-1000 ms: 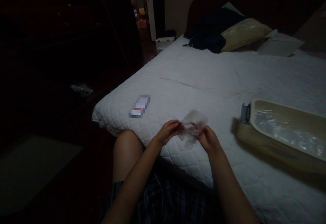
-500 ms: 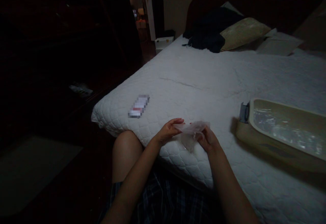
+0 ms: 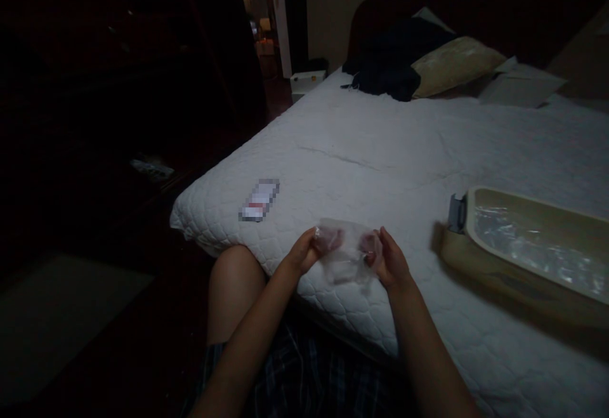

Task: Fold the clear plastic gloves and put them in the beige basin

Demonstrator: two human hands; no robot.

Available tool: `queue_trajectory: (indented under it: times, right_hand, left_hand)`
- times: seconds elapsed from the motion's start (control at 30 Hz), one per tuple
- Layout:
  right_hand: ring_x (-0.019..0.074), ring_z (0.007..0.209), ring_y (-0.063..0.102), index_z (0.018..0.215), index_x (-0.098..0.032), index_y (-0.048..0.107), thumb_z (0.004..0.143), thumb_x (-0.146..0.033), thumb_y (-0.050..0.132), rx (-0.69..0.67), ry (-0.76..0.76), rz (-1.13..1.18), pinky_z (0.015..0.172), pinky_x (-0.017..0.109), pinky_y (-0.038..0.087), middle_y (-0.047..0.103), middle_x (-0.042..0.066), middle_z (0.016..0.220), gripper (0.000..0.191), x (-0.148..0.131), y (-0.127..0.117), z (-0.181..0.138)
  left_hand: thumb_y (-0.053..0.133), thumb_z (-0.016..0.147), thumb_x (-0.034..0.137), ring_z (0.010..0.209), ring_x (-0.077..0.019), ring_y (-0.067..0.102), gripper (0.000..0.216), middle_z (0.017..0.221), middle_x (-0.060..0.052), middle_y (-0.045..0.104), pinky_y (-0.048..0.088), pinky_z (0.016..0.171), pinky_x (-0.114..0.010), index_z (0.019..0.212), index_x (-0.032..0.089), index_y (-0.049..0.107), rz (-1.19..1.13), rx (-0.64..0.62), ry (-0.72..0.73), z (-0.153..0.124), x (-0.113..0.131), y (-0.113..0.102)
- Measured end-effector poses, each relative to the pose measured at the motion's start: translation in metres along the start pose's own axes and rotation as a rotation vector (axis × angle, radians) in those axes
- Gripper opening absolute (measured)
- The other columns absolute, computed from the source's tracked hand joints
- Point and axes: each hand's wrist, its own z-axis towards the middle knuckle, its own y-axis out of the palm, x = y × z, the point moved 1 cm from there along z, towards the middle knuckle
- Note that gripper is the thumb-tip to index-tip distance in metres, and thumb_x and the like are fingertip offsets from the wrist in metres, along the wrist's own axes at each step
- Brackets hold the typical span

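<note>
A clear plastic bag (image 3: 347, 256) is stretched between my two hands, just above the near edge of the white quilted bed (image 3: 333, 132). My left hand (image 3: 307, 248) is closed on its left side, the fingers showing blurred through the film. At the other side my right hand (image 3: 389, 258) grips it with the thumb in front and fingertips behind the plastic. The bag looks thin, slightly crumpled and flat, and its lower part hangs free.
On the right stands a beige plastic bin (image 3: 514, 278) with a grey latch (image 3: 457, 212) and clear plastic inside. A pixelated phone-like object (image 3: 259, 200) lies to the left. Dark clothing (image 3: 387, 78), a patterned pillow (image 3: 457, 66) and a pale flat item (image 3: 521, 88) rest near the headboard.
The bag went from bunched up to spread out between my hands. My left hand's fingers moved from lying over its edge to holding it from behind.
</note>
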Motion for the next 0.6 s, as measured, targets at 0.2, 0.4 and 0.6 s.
queue_trajectory:
  times: [0.2,0.4,0.6]
  right_hand:
    - [0.0115,0.063,0.06,0.069,-0.021,0.063,0.071,-0.051,0.061,-0.069,-0.008,0.063,0.056,0.022,0.051,0.067,0.001,0.073,0.03,-0.004,0.001,-0.001]
    - [0.0142,0.074,0.063,0.087,-0.022,0.065,0.071,-0.055,0.058,-0.085,-0.052,0.053,0.068,0.027,0.051,0.068,0.002,0.083,0.038,-0.005,0.003,-0.002]
    - [0.0092,0.047,0.05,0.094,-0.022,0.064,0.076,-0.058,0.048,-0.141,0.02,-0.021,0.039,0.02,0.04,0.066,0.002,0.075,0.043,-0.007,0.001,-0.006]
  left_hand:
    - [0.062,0.069,0.032,0.071,-0.0196,0.063,0.019,0.07,-0.005,0.066,0.051,0.075,-0.038,0.07,0.013,0.06,0.011,0.079,-0.045,0.003,-0.002,-0.001]
    - [0.058,0.072,0.037,0.057,-0.0154,0.059,0.025,0.062,-0.005,0.064,0.049,0.054,-0.027,0.071,0.012,0.059,0.106,0.157,-0.131,0.001,0.0,0.001]
    - [0.035,0.081,0.049,0.033,-0.0117,0.046,0.054,0.045,-0.009,0.057,0.034,0.035,-0.021,0.062,0.005,0.061,0.221,0.067,-0.406,0.003,0.013,-0.002]
